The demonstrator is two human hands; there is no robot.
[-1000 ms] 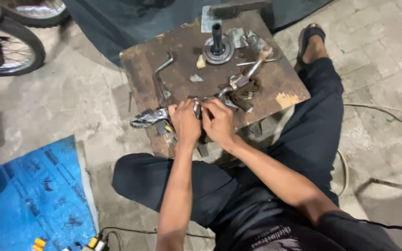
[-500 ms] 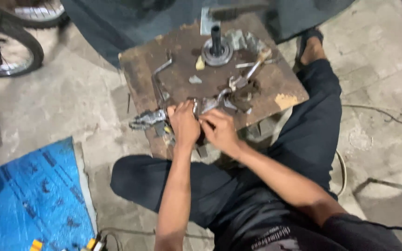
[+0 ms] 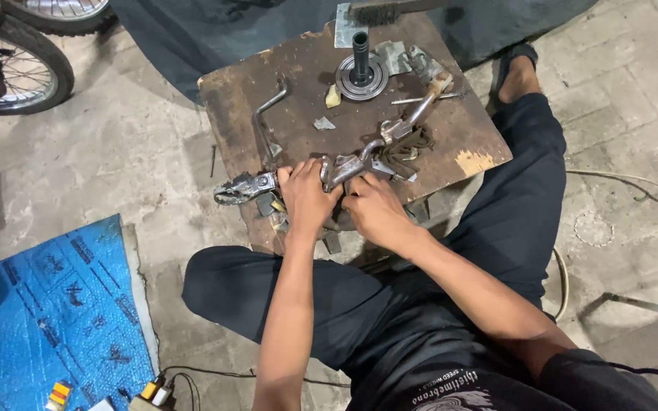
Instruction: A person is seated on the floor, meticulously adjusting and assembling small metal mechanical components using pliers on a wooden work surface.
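Observation:
I sit on the ground at a low wooden work board (image 3: 466, 129). My left hand (image 3: 305, 199) is closed around a long grey metal lever assembly (image 3: 241, 186) that lies across the board's near edge, its clamp end sticking out to the left. My right hand (image 3: 373, 209) grips the same assembly just to the right, fingers curled over it. The part runs on up and right to a wooden-handled tool (image 3: 429, 95). What lies under my palms is hidden.
On the board stand a round metal hub with an upright shaft (image 3: 361, 68), a bent metal rod (image 3: 262, 122) and small scraps. A bicycle wheel (image 3: 17, 65) is at upper left, a blue sheet (image 3: 47, 304) at lower left, cables (image 3: 634, 183) on the paving at right.
Both hands stay on the metal assembly at the board's near edge, shifting only slightly. The view has drifted a little.

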